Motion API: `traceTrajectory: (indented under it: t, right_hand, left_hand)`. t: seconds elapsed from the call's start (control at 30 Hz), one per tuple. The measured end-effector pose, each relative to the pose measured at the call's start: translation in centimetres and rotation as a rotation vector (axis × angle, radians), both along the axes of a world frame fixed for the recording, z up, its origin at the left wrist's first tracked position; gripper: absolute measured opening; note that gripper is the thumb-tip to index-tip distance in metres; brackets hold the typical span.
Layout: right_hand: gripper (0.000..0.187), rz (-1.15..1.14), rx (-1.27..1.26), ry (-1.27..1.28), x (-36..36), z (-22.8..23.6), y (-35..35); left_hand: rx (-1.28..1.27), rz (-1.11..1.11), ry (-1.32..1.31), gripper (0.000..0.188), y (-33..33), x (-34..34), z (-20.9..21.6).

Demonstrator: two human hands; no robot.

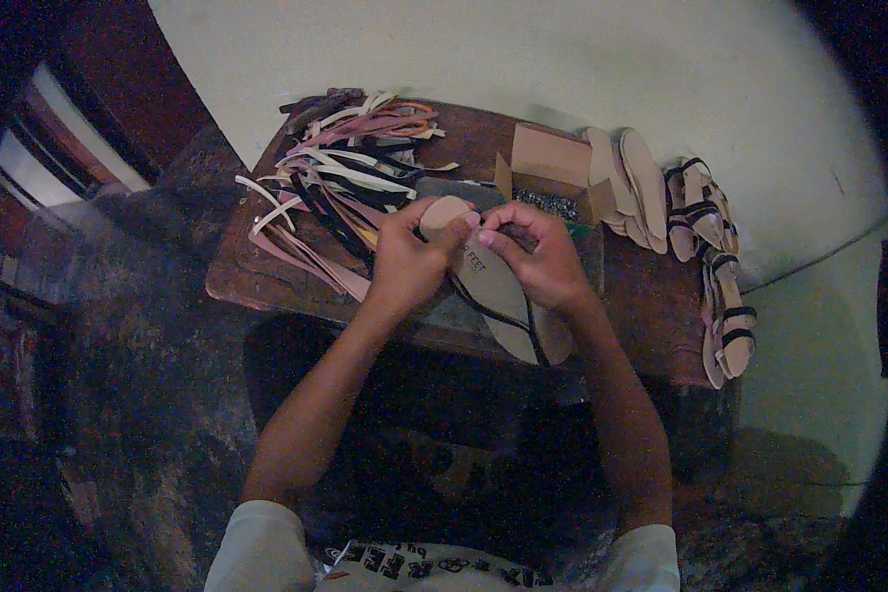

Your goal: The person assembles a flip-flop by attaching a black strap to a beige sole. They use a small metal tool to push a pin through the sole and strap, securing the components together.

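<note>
Over the wooden table [651, 316], the left hand [409, 259] grips a black-strapped beige sandal [495, 284] by its rounded end, while the right hand [545, 259] curls at its edge, whether pinching anything I cannot tell.

Brown wooden table [651, 306] under coloured straps [390, 122], an open cardboard box [551, 156], beige soles [643, 187] and strappy sandals [703, 212].

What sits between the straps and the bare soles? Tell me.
In the head view, an open box of small shiny pieces, plus a grey slab nearer the straps.
</note>
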State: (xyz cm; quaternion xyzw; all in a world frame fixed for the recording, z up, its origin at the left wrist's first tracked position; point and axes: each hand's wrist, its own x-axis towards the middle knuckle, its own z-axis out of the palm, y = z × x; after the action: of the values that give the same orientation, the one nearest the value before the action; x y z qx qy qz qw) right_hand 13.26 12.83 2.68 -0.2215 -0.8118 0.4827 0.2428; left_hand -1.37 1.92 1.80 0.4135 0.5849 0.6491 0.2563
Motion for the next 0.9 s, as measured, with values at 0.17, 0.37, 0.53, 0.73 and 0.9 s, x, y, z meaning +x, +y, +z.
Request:
traceTrajectory:
  t: [0.17, 0.37, 0.53, 0.73, 0.9]
  right_hand:
    - [0.019, -0.032, -0.128, 0.142, -0.3, -0.5, -0.2]
    - [0.024, -0.047, -0.053, 0.119, -0.3, -0.6, -0.3]
    - [0.022, -0.074, -0.004, 0.096, -0.4, -0.7, -0.4]
    - [0.017, -0.087, -0.014, 0.126, -0.6, -0.9, -0.4]
    - [0.015, -0.099, 0.031, 0.164, -0.6, -1.2, -0.3]
  left_hand:
    - [-0.010, -0.017, -0.051, 0.020, 0.0, -0.1, 0.1]
    - [-0.005, -0.017, -0.045, 0.021, 0.0, -0.1, 0.4]
    - [-0.011, -0.002, -0.031, 0.022, 0.0, -0.1, 0.3]
    - [-0.010, 0.002, -0.006, 0.021, 0.1, -0.1, 0.0]
    - [-0.009, 0.009, -0.008, 0.021, 0.1, 0.1, 0.0]
